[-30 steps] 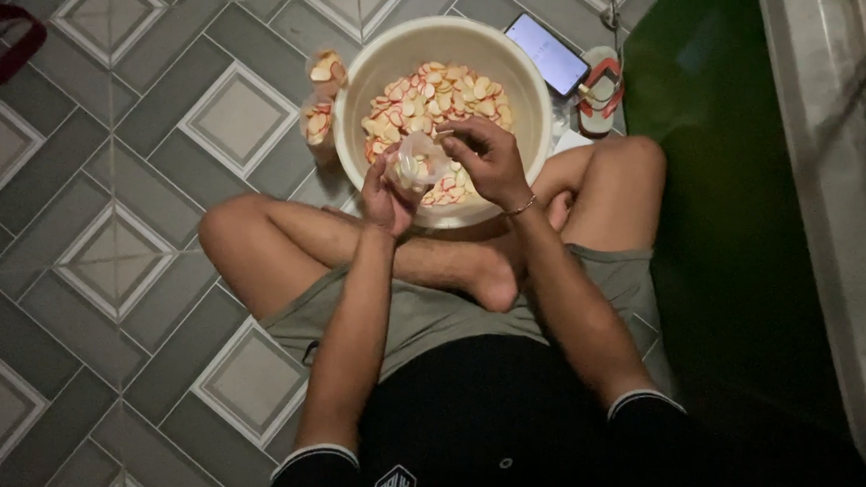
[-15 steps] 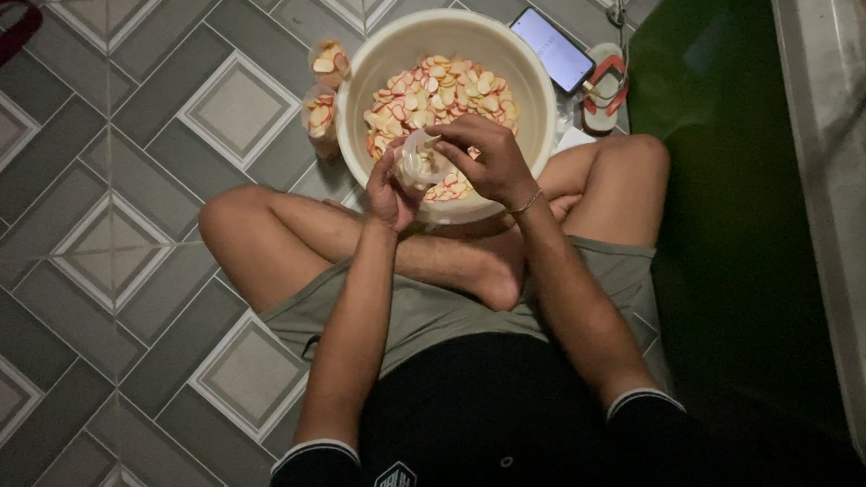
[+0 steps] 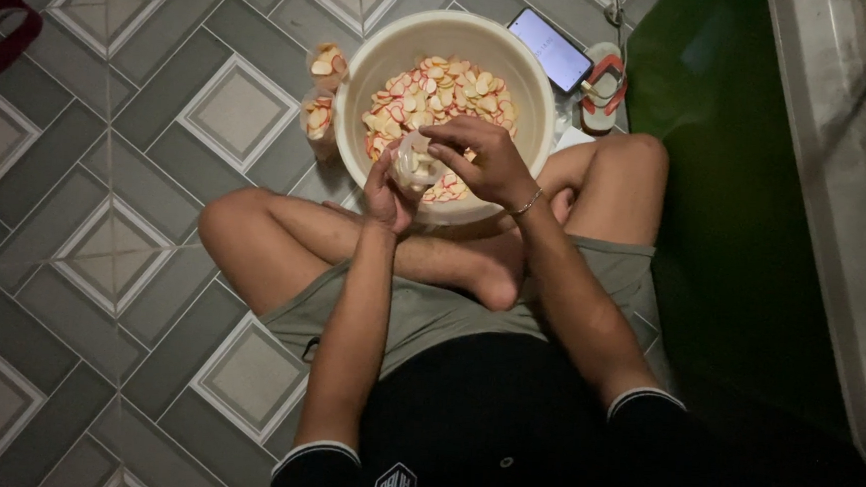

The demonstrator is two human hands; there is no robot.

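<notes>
Holding bag (image 3: 413,162) | left hand (image 3: 388,193) gripped it at 6 o'clock | right hand (image 3: 486,159) pinched its mouth at 3 o'clock | over bowl (image 3: 384,60)

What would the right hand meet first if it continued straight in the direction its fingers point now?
The right hand points left, at the small clear bag that the left hand holds up over the bowl. It would probably meet the bag first; depth is unclear.

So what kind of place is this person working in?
Probably a home floor: the person sits cross-legged on patterned grey floor tiles, with a large bowl of crackers, a smartphone and a sandal beside them.
</notes>
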